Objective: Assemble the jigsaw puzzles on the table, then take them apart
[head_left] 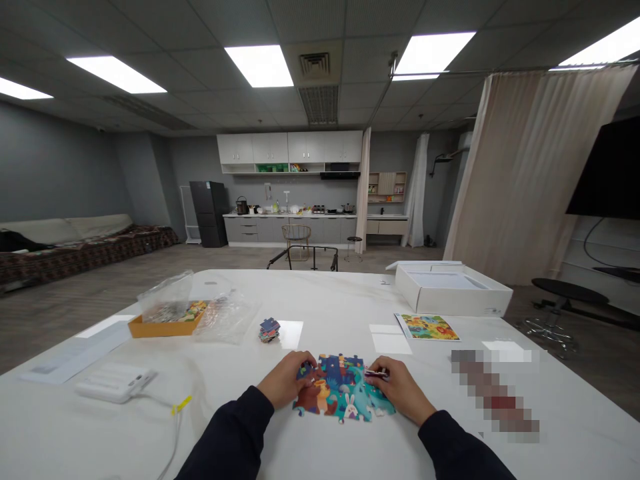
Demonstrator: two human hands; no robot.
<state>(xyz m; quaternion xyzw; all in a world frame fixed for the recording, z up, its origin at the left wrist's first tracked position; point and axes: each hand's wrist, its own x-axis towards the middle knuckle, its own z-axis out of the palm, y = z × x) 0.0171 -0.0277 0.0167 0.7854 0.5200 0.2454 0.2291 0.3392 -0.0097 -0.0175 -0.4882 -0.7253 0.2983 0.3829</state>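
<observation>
The head camera shows a partly joined jigsaw puzzle (pixel 340 393), bright teal and blue with a white rabbit, lying flat on the white table (pixel 320 300). The hands are apart at its sides: the left hand (pixel 286 380) rests on its left edge, the right hand (pixel 400 388) pinches a loose piece (pixel 376 375).

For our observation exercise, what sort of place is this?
Probably a multipurpose workroom: a kitchen counter along the far wall, a sofa at the left, a large white table in front.
</observation>
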